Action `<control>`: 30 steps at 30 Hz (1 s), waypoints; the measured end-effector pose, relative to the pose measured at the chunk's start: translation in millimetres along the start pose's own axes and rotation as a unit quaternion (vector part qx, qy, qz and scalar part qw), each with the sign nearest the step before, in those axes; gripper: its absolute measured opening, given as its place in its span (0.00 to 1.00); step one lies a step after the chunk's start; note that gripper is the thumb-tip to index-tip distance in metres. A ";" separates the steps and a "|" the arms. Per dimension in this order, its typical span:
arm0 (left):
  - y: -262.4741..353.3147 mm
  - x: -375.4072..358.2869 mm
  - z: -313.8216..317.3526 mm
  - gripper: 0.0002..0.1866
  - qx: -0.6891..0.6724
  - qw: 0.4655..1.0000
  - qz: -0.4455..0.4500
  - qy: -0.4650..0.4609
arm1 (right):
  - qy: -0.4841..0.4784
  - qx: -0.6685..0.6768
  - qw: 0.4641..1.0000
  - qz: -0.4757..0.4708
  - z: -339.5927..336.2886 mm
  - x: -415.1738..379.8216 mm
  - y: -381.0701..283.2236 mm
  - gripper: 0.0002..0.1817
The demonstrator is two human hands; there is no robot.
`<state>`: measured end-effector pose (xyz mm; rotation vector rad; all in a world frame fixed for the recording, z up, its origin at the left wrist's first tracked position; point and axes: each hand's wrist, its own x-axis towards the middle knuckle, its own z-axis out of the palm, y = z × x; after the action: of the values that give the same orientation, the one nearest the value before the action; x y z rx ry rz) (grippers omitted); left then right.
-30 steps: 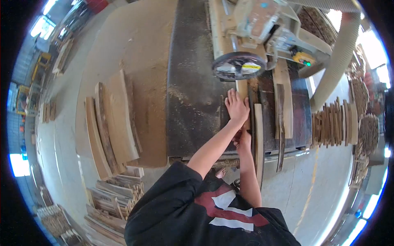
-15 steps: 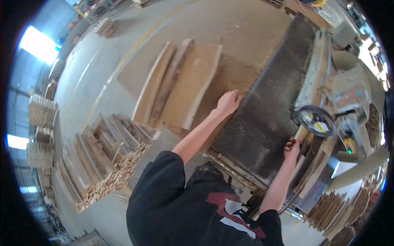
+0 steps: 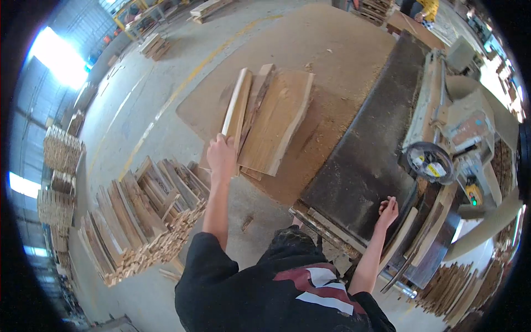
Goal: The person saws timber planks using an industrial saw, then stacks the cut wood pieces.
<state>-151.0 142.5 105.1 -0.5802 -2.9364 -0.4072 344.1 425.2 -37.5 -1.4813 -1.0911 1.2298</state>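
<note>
My left hand (image 3: 221,157) is closed around the near part of a long narrow board (image 3: 239,108) with a pale edge, on the left of the wood pile. Beside that board lie a thin darker board (image 3: 260,94) and a wide plank (image 3: 282,119) with a wavy edge. My right hand (image 3: 389,211) is over the near right corner of the dark machine table (image 3: 359,160). Its fingers are loosely curled and apart, and nothing shows in them. A handwheel (image 3: 427,162) is just beyond it, and a curved wooden strip (image 3: 402,235) lies to its right.
Stacked boards (image 3: 135,218) stand on the floor to the left. Guards and a ribbed hose (image 3: 484,227) crowd the machine's right side, with bundled sticks (image 3: 449,288) below. Sawdust (image 3: 332,133) covers the floor along the table. Another person in yellow (image 3: 427,10) is far back.
My left hand has moved left from beside the table's edge onto the narrow board, which has tipped to show its pale edge. My right hand has moved away from beneath the handwheel.
</note>
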 end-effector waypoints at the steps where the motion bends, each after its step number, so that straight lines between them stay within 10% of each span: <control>1: 4.0 -8.1 -1.1 0.24 -0.105 0.994 -0.022 -0.027 | -0.013 -0.005 1.000 0.007 -4.4 -14.2 1.8 0.19; 7: 28.6 -93.2 77.6 0.27 -0.546 0.804 -0.088 -0.219 | -0.069 -0.022 0.997 0.018 -29.0 -74.2 28.2 0.14; 9: 66.9 -149.0 54.1 0.32 -0.721 0.476 -0.155 -0.479 | -0.101 0.003 0.993 0.066 -35.9 -104.2 26.6 0.20; 10: 88.1 -173.1 51.1 0.32 -0.710 0.473 -0.144 -0.501 | -0.123 0.014 0.987 0.098 -37.6 -121.1 15.6 0.25; 12: 123.8 -220.4 50.6 0.36 -0.787 0.085 -0.186 -0.582 | -0.214 0.010 0.957 0.194 -41.6 -150.0 9.7 0.34; 16: 155.7 -290.9 52.7 0.40 -0.637 0.396 -0.120 -0.651 | -0.391 0.162 0.858 0.291 -69.9 -230.8 -11.2 0.39; 20: 156.6 -325.1 90.2 0.36 -0.584 0.374 -0.105 -0.713 | -0.426 0.321 0.782 0.323 -101.4 -266.8 9.2 0.41; 22: 147.5 -339.6 143.5 0.33 -0.493 0.524 -0.074 -0.691 | -0.366 0.354 0.792 0.337 -119.9 -272.7 24.4 0.35; 24: 165.9 -366.0 119.7 0.32 -0.539 0.613 0.085 -0.572 | -0.313 0.201 0.862 0.344 -132.0 -272.6 52.3 0.30; 26: 181.3 -385.0 82.5 0.34 -0.089 0.819 0.508 -0.251 | -0.273 0.187 0.877 0.350 -137.2 -281.9 55.9 0.25; 30: 194.5 -418.3 102.8 0.43 -0.101 0.776 0.555 -0.282 | -0.148 0.435 0.773 0.438 -144.4 -295.8 101.5 0.20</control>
<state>302.3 196.0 -17.5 -2.5894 -2.2996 -0.4068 460.7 102.0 -62.0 -1.0161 0.1877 2.2566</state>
